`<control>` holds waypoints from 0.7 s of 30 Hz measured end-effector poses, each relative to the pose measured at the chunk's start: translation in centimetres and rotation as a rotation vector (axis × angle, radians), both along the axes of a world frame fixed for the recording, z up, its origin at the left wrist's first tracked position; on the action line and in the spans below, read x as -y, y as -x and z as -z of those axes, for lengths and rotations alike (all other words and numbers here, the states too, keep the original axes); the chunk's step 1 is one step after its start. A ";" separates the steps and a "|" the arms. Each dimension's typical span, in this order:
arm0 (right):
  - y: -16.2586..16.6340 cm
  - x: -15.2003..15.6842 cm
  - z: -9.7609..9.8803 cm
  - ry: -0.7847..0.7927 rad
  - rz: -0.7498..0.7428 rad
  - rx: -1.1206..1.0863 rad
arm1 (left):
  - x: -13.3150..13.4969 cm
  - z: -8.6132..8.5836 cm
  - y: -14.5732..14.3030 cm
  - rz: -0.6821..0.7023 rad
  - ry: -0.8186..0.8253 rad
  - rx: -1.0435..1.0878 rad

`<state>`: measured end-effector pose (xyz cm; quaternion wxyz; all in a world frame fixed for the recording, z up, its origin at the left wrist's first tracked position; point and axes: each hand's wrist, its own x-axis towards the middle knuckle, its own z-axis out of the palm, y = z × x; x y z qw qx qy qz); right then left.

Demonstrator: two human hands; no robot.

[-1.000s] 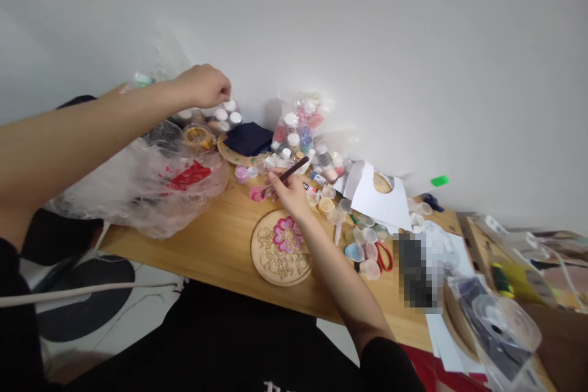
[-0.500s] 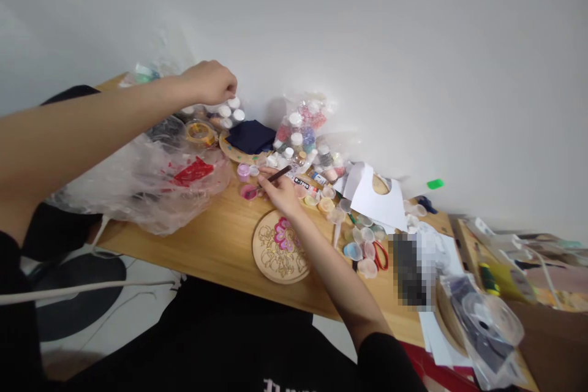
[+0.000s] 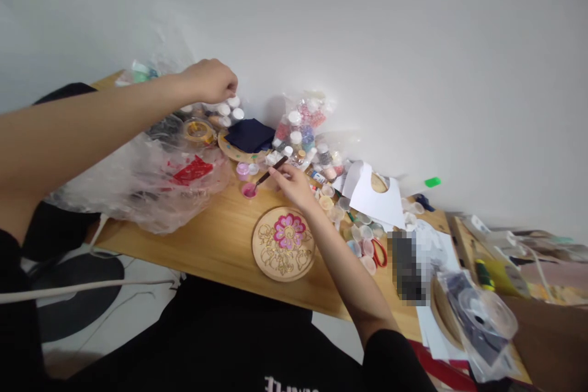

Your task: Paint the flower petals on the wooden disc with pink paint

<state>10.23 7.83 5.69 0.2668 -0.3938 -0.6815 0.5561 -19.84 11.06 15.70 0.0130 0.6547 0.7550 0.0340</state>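
My right hand (image 3: 295,187) pinches the dark handle of a small spatula (image 3: 271,173), whose thin metal end dips into a little pot of pink paste (image 3: 249,190). Below lies a round wooden board (image 3: 264,266) with a raised gold floral pattern. One big flower (image 3: 289,231) on it is coloured pink and magenta. My left hand (image 3: 214,81) is raised near the wall, closed, just above white-capped bottles (image 3: 223,110); what its fingers hold, if anything, is hidden. A lilac pot (image 3: 242,171) stands beside the pink one.
Crumpled plastic bags (image 3: 151,190) cover the left of the table (image 3: 211,239). Dark blue cloth (image 3: 250,136) lies behind. Bagged bead bottles (image 3: 296,135), several small cups (image 3: 337,213), red-handled scissors (image 3: 380,253) and white paper (image 3: 376,199) fill the right side.
My right hand has shifted right, off the pink pot and the flower, so both show fully. The spatula now leans with its tip in the pot. My left hand stays almost still.
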 end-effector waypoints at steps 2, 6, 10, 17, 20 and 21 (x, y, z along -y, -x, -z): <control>-0.1 -0.3 -0.3 0.033 -0.009 -0.019 | -0.1 0.2 0.2 0.011 -0.009 -0.007; 0.1 -0.8 -0.4 0.091 -0.008 -0.040 | -0.2 0.5 0.6 0.036 -0.031 -0.019; 0.1 -1.1 -0.3 0.097 0.006 -0.055 | -0.3 0.6 0.8 0.049 -0.040 -0.022; -0.7 -1.4 -1.8 0.095 -0.049 -0.039 | -0.3 0.3 0.5 0.038 -0.023 -0.025; -1.3 -1.3 -2.9 0.098 -0.057 -0.045 | -0.2 0.2 0.4 0.033 -0.018 -0.031; -1.5 -1.2 -3.3 0.098 -0.056 -0.048 | -0.2 0.2 0.4 0.030 -0.017 -0.031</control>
